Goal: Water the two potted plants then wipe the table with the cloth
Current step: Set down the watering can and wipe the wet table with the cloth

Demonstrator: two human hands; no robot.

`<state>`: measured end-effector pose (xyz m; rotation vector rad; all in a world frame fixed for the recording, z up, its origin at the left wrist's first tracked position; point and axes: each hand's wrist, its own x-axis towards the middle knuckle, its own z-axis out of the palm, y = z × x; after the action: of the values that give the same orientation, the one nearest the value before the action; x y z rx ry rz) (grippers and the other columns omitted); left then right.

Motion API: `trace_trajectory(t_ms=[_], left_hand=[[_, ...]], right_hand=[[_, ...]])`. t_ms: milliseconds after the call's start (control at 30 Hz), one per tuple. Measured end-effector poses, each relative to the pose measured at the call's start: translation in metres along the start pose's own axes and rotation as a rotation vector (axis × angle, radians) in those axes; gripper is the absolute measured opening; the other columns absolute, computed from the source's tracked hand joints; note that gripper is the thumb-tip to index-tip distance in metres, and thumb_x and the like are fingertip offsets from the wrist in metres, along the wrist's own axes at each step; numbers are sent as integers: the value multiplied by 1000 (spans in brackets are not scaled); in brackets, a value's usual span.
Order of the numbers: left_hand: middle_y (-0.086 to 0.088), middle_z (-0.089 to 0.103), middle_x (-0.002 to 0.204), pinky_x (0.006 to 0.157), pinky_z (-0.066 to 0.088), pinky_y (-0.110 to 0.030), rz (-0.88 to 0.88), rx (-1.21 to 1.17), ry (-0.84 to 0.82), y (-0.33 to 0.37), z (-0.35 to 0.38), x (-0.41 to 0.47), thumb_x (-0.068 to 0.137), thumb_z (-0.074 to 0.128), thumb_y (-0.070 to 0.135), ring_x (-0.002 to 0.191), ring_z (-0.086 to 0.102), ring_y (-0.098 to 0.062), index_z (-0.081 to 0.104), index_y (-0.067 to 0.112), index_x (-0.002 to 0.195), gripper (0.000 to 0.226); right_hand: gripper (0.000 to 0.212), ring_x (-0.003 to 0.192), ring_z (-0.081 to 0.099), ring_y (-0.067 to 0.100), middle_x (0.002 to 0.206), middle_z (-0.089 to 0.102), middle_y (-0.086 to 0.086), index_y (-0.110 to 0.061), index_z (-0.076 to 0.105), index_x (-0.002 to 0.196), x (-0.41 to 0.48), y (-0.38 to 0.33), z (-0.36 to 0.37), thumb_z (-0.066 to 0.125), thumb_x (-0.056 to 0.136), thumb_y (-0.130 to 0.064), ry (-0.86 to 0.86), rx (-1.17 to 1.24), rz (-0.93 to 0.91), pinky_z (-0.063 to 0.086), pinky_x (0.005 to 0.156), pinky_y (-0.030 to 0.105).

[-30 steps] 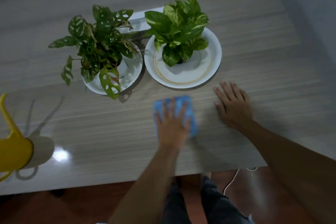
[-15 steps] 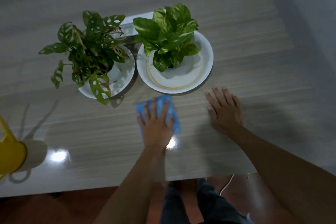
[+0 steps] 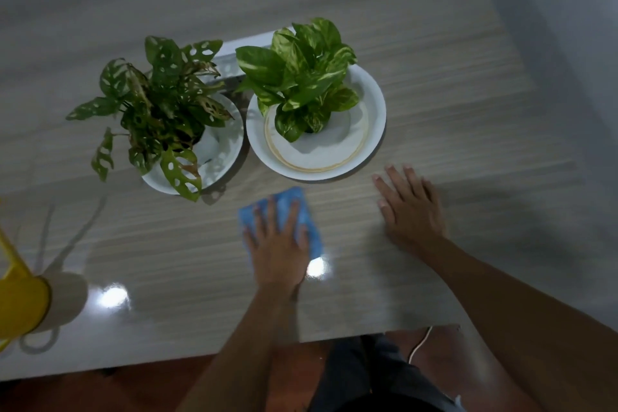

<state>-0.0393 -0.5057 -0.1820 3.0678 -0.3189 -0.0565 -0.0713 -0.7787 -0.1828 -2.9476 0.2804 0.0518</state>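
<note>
My left hand (image 3: 278, 244) presses flat on a blue cloth (image 3: 302, 211) on the wooden table (image 3: 167, 251), just in front of the two plants. My right hand (image 3: 410, 207) lies flat on the table to the right, fingers spread, holding nothing. A dark holey-leaved plant (image 3: 157, 107) stands in a white saucer (image 3: 220, 157) at the left. A bright green plant (image 3: 301, 73) stands in a larger white plate (image 3: 374, 124) beside it.
A yellow watering can (image 3: 20, 301) sits at the table's left edge, partly out of frame. The table's near edge runs just above my legs, with a white cable (image 3: 419, 343) hanging below it. A grey wall (image 3: 568, 43) bounds the right side.
My left hand slid the blue cloth leftward along the table in front of the plates. My right hand stayed flat in place. The view shifted slightly.
</note>
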Motion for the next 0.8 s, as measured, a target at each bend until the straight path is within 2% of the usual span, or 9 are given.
trace_trajectory(t_ms=[67, 100, 200, 300, 333, 400, 500, 667, 800], left_hand=[[-11, 28, 166, 117, 21, -65, -78, -50, 62, -16, -5, -34, 103, 35, 48, 153, 22, -39, 21, 36, 159, 59], [-11, 28, 166, 117, 21, -65, -72, -77, 38, -6, -7, -57, 102, 37, 47, 153, 21, -40, 23, 36, 159, 59], [-5, 26, 167, 118, 18, -64, 192, -174, -39, 60, -1, -92, 98, 45, 50, 154, 18, -38, 33, 43, 155, 58], [0, 24, 168, 121, 14, -61, 345, -170, -24, 77, 4, -38, 98, 44, 51, 155, 17, -33, 36, 46, 152, 55], [0, 22, 168, 121, 14, -62, 309, -142, -18, 63, 5, -18, 100, 39, 52, 156, 15, -32, 32, 45, 154, 55], [-4, 23, 168, 119, 18, -65, 108, -91, 30, 17, 7, 10, 103, 34, 51, 155, 17, -34, 27, 41, 158, 56], [-12, 32, 164, 115, 23, -67, -170, -124, 122, -22, 4, 12, 103, 40, 45, 151, 25, -41, 34, 32, 157, 56], [-18, 40, 158, 110, 26, -72, -237, -300, 90, -2, 6, 70, 102, 40, 41, 145, 33, -48, 41, 28, 153, 52], [-16, 40, 159, 112, 28, -69, -191, -135, 112, -24, 11, 98, 104, 35, 44, 144, 37, -45, 43, 30, 153, 51]], right_hand=[[54, 148, 16, 25, 161, 22, -4, -33, 28, 151, 0, 0, -3, 31, 97, -41, -7, -4, 6, 20, 114, 48], [54, 148, 16, 26, 161, 23, -3, -33, 28, 151, 0, -1, -4, 30, 97, -41, -13, -3, 9, 20, 114, 48], [54, 147, 17, 28, 160, 24, -2, -32, 29, 150, 0, -3, -6, 31, 97, -41, -9, -25, 2, 21, 113, 48], [56, 147, 16, 28, 161, 23, -1, -32, 26, 152, -1, -2, -4, 30, 97, -41, -5, -63, -8, 21, 113, 48], [56, 147, 17, 28, 161, 23, -1, -32, 27, 152, 0, -2, -4, 30, 97, -41, 1, -66, -10, 22, 112, 48], [55, 147, 19, 28, 160, 25, 0, -31, 28, 151, 0, -5, -5, 31, 98, -41, 12, -57, -10, 22, 112, 48], [54, 147, 20, 28, 159, 28, 0, -31, 32, 150, -3, -6, -4, 34, 97, -41, 35, -53, -6, 23, 112, 49], [55, 146, 21, 29, 158, 29, 1, -30, 32, 150, 0, -5, -2, 38, 96, -39, 52, -66, -19, 21, 112, 49], [54, 147, 19, 29, 159, 27, 0, -31, 31, 150, 1, -3, 0, 36, 97, -40, 56, -60, -24, 21, 114, 49]])
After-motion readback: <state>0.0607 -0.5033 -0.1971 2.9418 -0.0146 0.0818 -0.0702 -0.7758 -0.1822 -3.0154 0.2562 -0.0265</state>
